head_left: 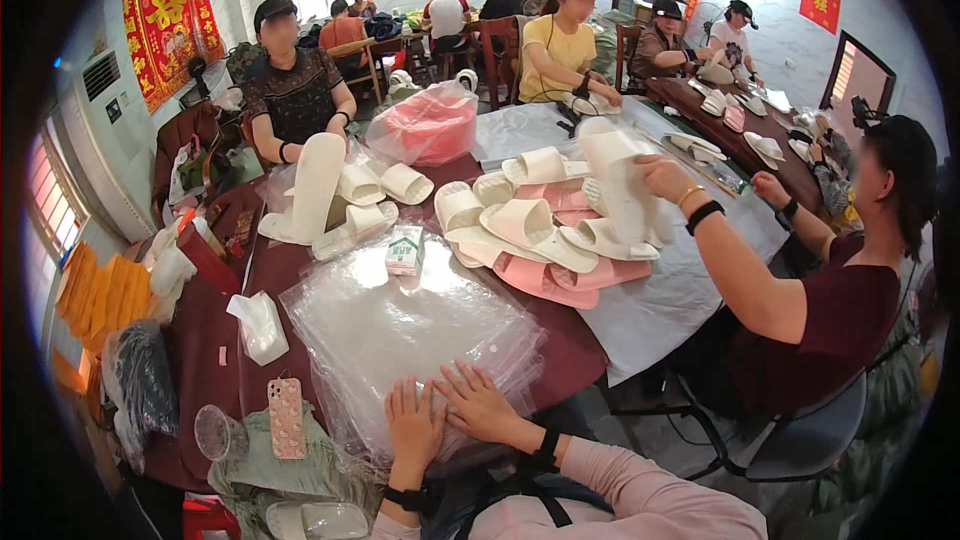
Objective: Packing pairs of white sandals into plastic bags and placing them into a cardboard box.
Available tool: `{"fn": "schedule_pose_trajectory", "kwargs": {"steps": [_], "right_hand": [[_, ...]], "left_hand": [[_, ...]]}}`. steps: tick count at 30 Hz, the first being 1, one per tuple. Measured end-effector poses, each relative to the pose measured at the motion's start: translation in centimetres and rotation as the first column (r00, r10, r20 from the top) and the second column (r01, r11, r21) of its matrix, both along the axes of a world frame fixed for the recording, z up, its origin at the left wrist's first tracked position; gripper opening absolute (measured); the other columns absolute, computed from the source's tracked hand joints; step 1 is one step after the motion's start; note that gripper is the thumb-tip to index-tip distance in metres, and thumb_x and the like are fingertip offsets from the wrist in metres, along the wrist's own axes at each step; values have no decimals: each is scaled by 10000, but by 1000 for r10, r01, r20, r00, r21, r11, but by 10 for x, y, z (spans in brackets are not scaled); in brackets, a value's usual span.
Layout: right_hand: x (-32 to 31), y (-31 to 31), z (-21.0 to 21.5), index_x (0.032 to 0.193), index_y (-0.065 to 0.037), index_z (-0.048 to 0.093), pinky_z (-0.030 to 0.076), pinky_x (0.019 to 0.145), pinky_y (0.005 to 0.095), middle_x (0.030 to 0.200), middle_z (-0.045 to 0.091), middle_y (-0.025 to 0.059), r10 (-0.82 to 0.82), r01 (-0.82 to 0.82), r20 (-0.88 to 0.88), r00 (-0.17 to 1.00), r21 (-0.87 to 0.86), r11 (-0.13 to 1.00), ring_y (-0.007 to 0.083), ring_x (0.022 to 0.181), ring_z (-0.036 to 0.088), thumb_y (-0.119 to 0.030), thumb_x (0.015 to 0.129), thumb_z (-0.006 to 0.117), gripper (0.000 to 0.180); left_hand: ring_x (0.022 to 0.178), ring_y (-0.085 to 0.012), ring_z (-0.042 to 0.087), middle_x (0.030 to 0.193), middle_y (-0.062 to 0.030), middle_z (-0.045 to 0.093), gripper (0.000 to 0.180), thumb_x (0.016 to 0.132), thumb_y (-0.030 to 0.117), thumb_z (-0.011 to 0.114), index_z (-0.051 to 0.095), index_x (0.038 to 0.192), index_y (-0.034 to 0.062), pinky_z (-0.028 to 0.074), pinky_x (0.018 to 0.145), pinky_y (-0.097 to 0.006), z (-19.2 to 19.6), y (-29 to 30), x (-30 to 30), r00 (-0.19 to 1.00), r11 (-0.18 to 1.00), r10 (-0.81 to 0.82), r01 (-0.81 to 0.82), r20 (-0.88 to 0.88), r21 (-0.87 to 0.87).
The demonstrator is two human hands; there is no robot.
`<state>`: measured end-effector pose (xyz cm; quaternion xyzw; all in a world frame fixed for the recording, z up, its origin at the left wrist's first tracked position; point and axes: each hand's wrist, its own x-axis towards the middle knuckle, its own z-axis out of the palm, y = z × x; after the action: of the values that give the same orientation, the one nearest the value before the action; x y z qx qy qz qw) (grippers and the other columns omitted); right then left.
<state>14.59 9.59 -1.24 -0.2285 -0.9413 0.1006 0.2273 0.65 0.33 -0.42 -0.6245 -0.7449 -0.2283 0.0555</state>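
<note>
Both my hands lie flat on a stack of clear plastic bags at the near edge of the table. My left hand has its fingers stretched forward, nothing in them. Close beside it, my right hand is spread over the bags, its thumb side near the left hand. A small white and green carton stands on the far part of the stack. Beyond it lies a pile of cream slippers with pink slippers beneath and among them.
A tissue pack, a phone in a pink case and a clear plastic cup are to my left. At the right, a co-worker's hand holds cream slippers. Across the table, another person sits by more slippers and a pink bagged bundle.
</note>
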Motion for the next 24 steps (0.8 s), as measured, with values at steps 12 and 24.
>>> {"fn": "schedule_pose_trajectory", "kwargs": {"steps": [12, 24], "right_hand": [[24, 40, 12, 1361, -56, 444, 279, 1094, 434, 1410, 414, 195, 129, -284, -291, 948, -590, 756, 359, 1335, 345, -176, 899, 573, 494], [71, 101, 59, 1206, -6, 533, 455, 879, 412, 1138, 591, 197, -340, 228, -424, 840, -292, 929, 375, 1032, 561, -117, 805, 663, 436]], "left_hand": [[1283, -403, 372, 1360, -190, 455, 459, 848, 288, 612, 566, 1256, 84, 251, 1085, -530, -3, 0, -2, 999, 1000, -5, 6, -40, 30], [1287, -399, 372, 1359, -189, 458, 457, 847, 291, 612, 568, 1258, 96, 250, 1089, -527, -3, -1, -2, 999, 999, 18, -17, -33, 29]]}}
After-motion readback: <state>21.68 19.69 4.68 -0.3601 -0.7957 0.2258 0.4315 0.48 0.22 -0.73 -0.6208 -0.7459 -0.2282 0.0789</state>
